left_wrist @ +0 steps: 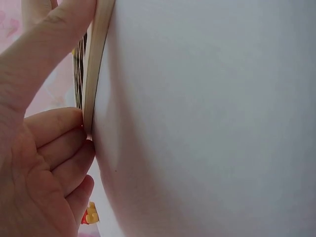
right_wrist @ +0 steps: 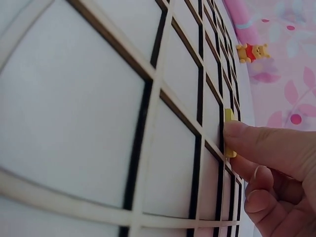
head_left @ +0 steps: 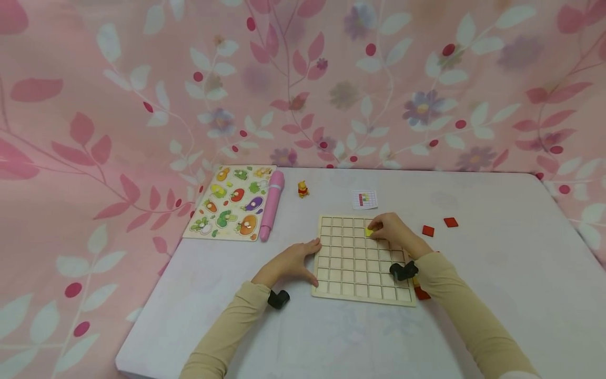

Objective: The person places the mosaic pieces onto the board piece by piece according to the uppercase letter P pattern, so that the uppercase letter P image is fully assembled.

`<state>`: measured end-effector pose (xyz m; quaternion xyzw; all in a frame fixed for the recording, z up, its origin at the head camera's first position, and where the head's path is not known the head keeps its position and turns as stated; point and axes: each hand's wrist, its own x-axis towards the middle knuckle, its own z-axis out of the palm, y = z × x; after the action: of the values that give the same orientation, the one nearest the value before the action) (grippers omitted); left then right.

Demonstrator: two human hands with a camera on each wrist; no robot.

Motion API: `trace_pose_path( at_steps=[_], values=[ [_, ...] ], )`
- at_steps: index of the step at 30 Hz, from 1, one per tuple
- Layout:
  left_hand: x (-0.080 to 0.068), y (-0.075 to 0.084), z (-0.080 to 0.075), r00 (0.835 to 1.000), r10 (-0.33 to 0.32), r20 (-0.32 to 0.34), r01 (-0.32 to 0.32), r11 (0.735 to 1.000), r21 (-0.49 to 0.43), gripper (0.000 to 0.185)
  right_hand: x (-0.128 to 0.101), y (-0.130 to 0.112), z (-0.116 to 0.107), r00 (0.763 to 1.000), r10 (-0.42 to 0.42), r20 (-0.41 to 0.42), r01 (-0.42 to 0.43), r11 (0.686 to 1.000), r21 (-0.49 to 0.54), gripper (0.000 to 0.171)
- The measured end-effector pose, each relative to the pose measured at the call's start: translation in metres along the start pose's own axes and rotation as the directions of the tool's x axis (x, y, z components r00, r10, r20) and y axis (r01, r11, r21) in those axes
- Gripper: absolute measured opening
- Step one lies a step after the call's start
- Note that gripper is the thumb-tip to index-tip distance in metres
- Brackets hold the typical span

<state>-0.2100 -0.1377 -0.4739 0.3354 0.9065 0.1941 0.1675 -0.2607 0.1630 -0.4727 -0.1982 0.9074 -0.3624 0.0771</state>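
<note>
A pale wooden grid board (head_left: 356, 252) lies on the white table. My right hand (head_left: 390, 230) pinches a yellow square tile (head_left: 369, 231) over a cell near the board's far edge. In the right wrist view the tile (right_wrist: 230, 118) stands at the grid lines, gripped by thumb and fingers; whether it is seated in a cell, I cannot tell. With thumb and fingers spread apart, my left hand (head_left: 293, 260) touches the board's left edge. The left wrist view shows fingertips (left_wrist: 76, 118) against that wooden edge (left_wrist: 92, 94).
Two red tiles (head_left: 428, 231) lie right of the board, and more red and yellow tiles (head_left: 422, 293) sit partly under the right forearm. Behind the board is a small pattern card (head_left: 364, 199). Farther left are a bear figurine (head_left: 303, 189), a pink tube (head_left: 272, 205) and a vegetable puzzle (head_left: 232, 184).
</note>
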Motion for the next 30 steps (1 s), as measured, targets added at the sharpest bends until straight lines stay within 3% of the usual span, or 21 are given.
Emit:
trace_pose_path(
  at_steps=[7,11,17,24,30],
  values=[
    [-0.001,0.001,-0.001,1.000,-0.001,-0.008,0.000,1.000,-0.022,0.101,-0.003,-0.001,-0.002,0.999,0.034,-0.007,-0.033,0.999,0.018,0.022],
    [-0.002,0.002,-0.001,1.000,-0.009,-0.008,0.009,1.000,-0.027,0.101,-0.009,-0.004,-0.012,0.993,0.030,-0.117,-0.028,0.999,0.023,0.018],
    [-0.002,0.001,-0.001,1.000,-0.016,-0.006,0.016,1.000,-0.011,0.101,-0.022,-0.004,-0.035,0.951,-0.050,-0.304,0.048,0.999,-0.016,0.014],
    [-0.001,0.001,-0.007,0.999,-0.027,0.030,0.028,0.999,-0.020,0.099,-0.044,0.005,-0.057,0.900,-0.133,-0.416,0.087,0.988,-0.128,0.012],
    [-0.002,-0.001,-0.007,0.998,-0.030,0.056,0.032,0.999,-0.036,0.099,-0.065,0.011,-0.062,0.916,-0.042,-0.399,0.007,0.996,-0.088,0.017]
  ],
)
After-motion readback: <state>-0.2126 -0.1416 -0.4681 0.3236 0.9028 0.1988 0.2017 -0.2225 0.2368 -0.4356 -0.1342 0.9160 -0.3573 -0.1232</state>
